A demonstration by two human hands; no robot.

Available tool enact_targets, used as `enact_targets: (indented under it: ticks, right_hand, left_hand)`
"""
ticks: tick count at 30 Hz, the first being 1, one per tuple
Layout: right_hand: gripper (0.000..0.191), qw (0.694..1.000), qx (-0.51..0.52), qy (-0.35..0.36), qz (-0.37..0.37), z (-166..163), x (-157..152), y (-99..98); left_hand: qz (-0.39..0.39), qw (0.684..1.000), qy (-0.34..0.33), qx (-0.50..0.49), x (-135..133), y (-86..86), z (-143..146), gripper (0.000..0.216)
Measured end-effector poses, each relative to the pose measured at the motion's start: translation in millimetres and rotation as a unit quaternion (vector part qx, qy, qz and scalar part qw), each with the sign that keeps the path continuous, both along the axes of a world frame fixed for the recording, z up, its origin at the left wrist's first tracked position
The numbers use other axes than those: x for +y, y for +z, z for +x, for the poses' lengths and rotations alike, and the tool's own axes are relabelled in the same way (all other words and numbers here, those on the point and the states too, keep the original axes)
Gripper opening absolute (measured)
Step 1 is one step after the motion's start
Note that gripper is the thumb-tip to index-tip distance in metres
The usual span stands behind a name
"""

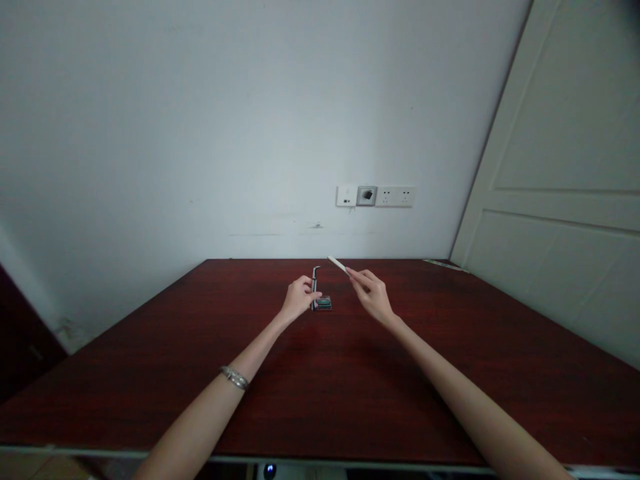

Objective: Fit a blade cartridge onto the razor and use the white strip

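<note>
My left hand (299, 297) is closed, with thumb and fingers pinching a slim black-and-white stick (315, 275) whose top end bends to the right. Just beside the thumb, on the table, lies a small clear box (325, 303) with something green inside; its exact kind is too small to make out. Further right, my right hand (371, 292) is raised over the table and closed on a white flat stick (338, 264). That stick slants up toward the left, its lower end covered by the fingers.
The dark red wooden table (280, 413) reaches back to a pale wall (260, 133). Wall sockets (395, 197) sit above its rear edge. A white panelled door (560, 167) stands along the right side. Near the back right corner lies a thin pale strip (445, 265).
</note>
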State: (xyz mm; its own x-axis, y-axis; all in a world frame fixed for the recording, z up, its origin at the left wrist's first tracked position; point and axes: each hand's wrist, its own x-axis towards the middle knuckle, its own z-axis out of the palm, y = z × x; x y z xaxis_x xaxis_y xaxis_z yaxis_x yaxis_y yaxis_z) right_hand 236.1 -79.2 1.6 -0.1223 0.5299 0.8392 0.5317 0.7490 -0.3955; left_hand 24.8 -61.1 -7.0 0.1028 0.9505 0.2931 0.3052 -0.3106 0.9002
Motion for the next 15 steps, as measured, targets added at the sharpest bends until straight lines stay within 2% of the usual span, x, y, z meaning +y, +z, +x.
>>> enact_targets:
  ticks: [3,5,10,15]
  right_hand:
    - [0.035,1.0,-0.015,0.007,-0.004,-2.8,-0.1,-2.2]
    - [0.035,0.999,-0.029,0.008,-0.011,-3.1,0.6,-4.3]
    - [0.034,0.999,-0.043,-0.014,-0.021,2.4,5.0,-7.8]
    - [0.034,0.999,-0.044,0.015,-0.01,0.3,3.0,-5.4]
  left_hand:
    - [0.073,0.993,0.052,0.072,-0.9,0.1,2.8,0.023]
    - [0.102,0.988,0.064,0.1,-2.7,1.1,4.4,0.022]
    - [0.099,0.99,0.048,0.085,-5.4,3.3,4.6,0.022]
    - [0.094,0.991,0.046,0.085,-6.8,5.4,5.3,0.022]
